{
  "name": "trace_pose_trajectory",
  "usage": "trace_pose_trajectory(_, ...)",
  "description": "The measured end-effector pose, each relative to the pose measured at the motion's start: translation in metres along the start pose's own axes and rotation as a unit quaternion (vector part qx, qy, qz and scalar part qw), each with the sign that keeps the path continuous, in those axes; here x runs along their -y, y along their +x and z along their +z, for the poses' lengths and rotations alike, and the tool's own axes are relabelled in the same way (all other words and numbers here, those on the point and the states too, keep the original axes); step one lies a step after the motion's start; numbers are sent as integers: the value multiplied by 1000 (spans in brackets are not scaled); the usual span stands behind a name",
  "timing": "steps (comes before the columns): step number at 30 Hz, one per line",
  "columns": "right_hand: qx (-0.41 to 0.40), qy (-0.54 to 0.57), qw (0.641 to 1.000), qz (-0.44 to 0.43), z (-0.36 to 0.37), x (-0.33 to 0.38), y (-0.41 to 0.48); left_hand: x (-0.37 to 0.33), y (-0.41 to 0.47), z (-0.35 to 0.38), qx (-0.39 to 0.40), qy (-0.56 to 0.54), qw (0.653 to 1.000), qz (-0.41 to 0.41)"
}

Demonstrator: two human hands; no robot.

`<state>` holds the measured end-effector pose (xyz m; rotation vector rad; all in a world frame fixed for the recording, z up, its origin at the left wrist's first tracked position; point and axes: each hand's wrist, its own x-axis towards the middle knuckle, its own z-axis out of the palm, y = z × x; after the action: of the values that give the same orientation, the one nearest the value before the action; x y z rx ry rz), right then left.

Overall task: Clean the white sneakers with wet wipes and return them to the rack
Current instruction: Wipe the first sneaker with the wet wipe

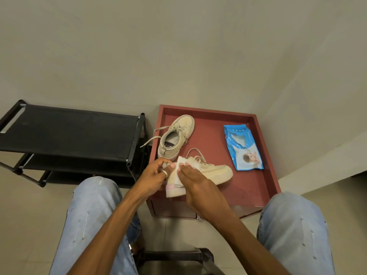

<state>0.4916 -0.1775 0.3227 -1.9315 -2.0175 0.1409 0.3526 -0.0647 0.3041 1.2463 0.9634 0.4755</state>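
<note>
between both hands is the sneaker [216, 171]: left hand [156, 175] pinches its heel, right hand [198, 187] presses the wet wipe [175, 185] flat against it. a loose pinch could let the sneaker twist, dragging the wet wipe off.

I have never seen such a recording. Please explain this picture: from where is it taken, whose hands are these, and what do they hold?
No machine here: a person works with bare hands. The one picture comes from a camera worn on the head, looking down, so the knees in light blue jeans show. On the red-brown table with a raised rim are one cream-white laced sneaker and a blue pack of wet wipes. The left hand grips the heel of the second cream-white sneaker; the right hand presses a white wet wipe against it. A black shoe rack stands at the person's left.
</note>
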Motion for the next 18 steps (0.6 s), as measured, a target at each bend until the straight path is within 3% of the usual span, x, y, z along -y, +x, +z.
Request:
trace_pose_trajectory(1,-1,4,1000,12,0,-6,1,2,2,-1,-3,6,1000,-1)
trace_pose_trajectory(4,-19,22,988,151,-2,-28,6,9,7,-7,2,45,999,7)
trace_pose_trajectory(9,25,-14,998,64,3,-8,0,13,10,-10,9,79,996,30)
trace_pose_trajectory(13,12,-39,981,188,-2,-20,4,16,10,-11,19,108,993,49)
trace_pose_trajectory(18,11,-23,992,124,0,-4,4,18,11,-13,24,124,990,55)
